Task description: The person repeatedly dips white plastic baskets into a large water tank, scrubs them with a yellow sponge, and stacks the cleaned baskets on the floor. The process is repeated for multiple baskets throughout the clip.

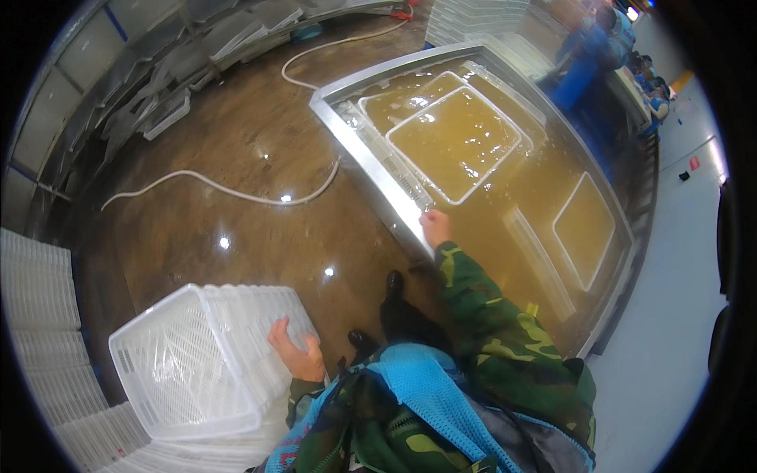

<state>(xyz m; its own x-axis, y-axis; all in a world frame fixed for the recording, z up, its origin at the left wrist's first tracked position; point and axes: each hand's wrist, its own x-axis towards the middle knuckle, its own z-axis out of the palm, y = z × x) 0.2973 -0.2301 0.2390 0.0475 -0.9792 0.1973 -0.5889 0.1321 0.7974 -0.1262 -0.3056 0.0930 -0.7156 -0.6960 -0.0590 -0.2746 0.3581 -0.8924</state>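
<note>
My left hand [298, 353] is against the side of a tilted stack of nested white plastic baskets [272, 315], its fingers partly bent and apart. The front basket [185, 363] of that stack has a slatted, perforated bottom. My right hand [436, 229] is closed at the inner side of a metal tank's rim [363, 146]; what its fingers hold, if anything, is hidden. Murky yellow-brown water fills the tank. Rectangular white baskets lie sunk in it, among them one basket [456, 144] beyond my right hand and another basket [584, 231] by the far right wall.
Tall stacks of white baskets [38, 296] stand at the left edge. A pale hose [229, 190] winds over the wet brown floor [189, 244]. Loose trays [167, 117] lean along the back left wall. People in blue [607, 39] are at the upper right.
</note>
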